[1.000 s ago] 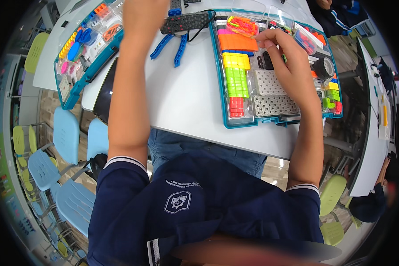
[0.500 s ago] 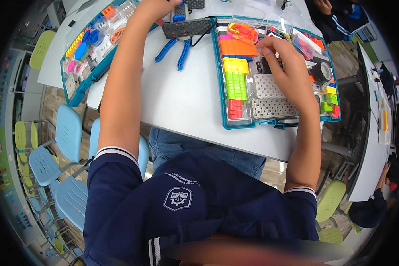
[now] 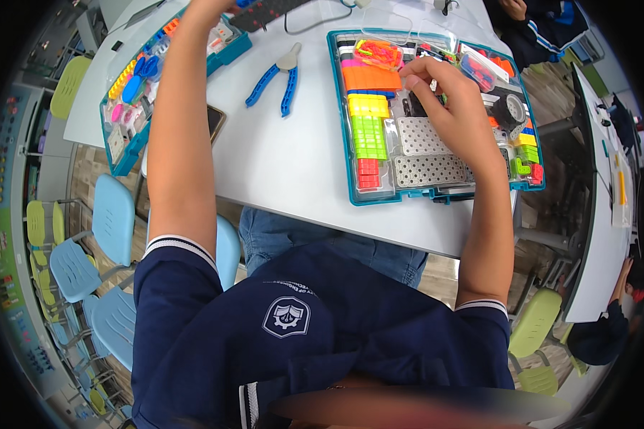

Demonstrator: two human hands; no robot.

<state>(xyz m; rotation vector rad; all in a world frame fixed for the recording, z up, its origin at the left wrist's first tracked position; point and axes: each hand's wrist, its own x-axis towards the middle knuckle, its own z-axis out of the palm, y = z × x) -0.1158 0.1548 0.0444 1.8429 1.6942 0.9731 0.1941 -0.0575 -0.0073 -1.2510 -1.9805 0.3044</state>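
Note:
At the top edge, my left hand [image 3: 211,7] is mostly cut off. It is closed on a black perforated building-piece assembly [image 3: 268,13] with a blue part. My right hand [image 3: 451,93] hovers over an open teal parts case [image 3: 350,171], fingers bent, thumb and index tips close together beside the orange pieces [image 3: 372,79]. Anything between those tips is too small to make out. Below the assembly, pliers with blue handles [image 3: 288,68] lie spread on the white table [image 3: 279,157]. Grey perforated plates [image 3: 426,136] and a black wheel [image 3: 509,111] sit in the case.
A second parts case [image 3: 125,161] with colourful pieces stands at the left, and a phone [image 3: 215,123] lies by my left forearm. A cable [image 3: 311,28] runs across the far table. Blue chairs [image 3: 113,218] are at the left; another person [image 3: 529,25] sits at the far right.
My left hand has moved up and left with the black assembly, baring the head of the pliers. My right hand keeps nearly the same pose over the case.

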